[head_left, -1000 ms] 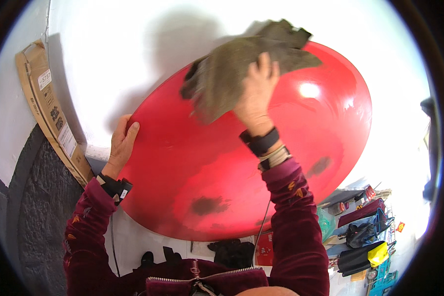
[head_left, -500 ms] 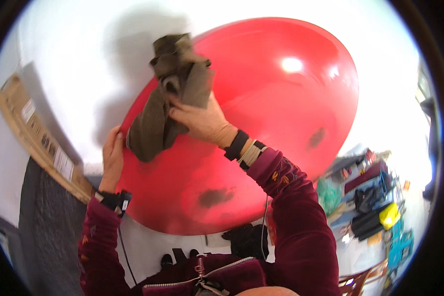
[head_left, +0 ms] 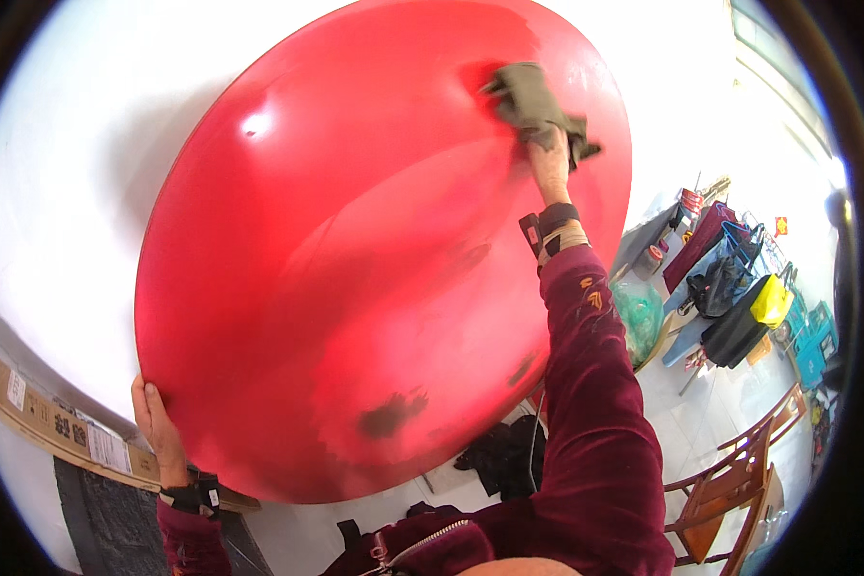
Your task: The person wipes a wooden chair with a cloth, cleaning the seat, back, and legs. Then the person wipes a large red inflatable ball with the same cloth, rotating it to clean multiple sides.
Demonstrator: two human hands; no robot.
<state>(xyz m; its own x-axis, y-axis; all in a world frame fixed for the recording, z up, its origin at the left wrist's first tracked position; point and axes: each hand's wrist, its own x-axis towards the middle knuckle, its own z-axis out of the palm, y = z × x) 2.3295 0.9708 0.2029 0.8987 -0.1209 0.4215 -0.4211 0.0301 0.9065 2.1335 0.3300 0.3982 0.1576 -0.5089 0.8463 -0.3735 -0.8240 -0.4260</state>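
Note:
A large glossy red disc [head_left: 288,317], like a round tabletop, stands tilted up before me against a white wall. Dark smudges mark its surface, one low down and others nearer its right side. My right hand [head_left: 550,158] is closed on a crumpled olive-grey cloth [head_left: 528,99], held against the upper right of the disc. The cloth hides most of the fingers. At the disc's lower left edge, my left hand [head_left: 157,432] grips the rim, its fingertips showing at the border.
A long cardboard box [head_left: 58,422] lies along the wall at lower left. To the right are hanging clothes [head_left: 701,250], a yellow bag [head_left: 772,302], a green plastic bag [head_left: 638,317] and a wooden chair [head_left: 730,480]. Black fabric [head_left: 504,456] lies below the disc.
My right hand has carried the cloth from the disc's left side to its upper right, and the cloth is now bunched smaller. My left hand stays at the left rim. The view has shifted.

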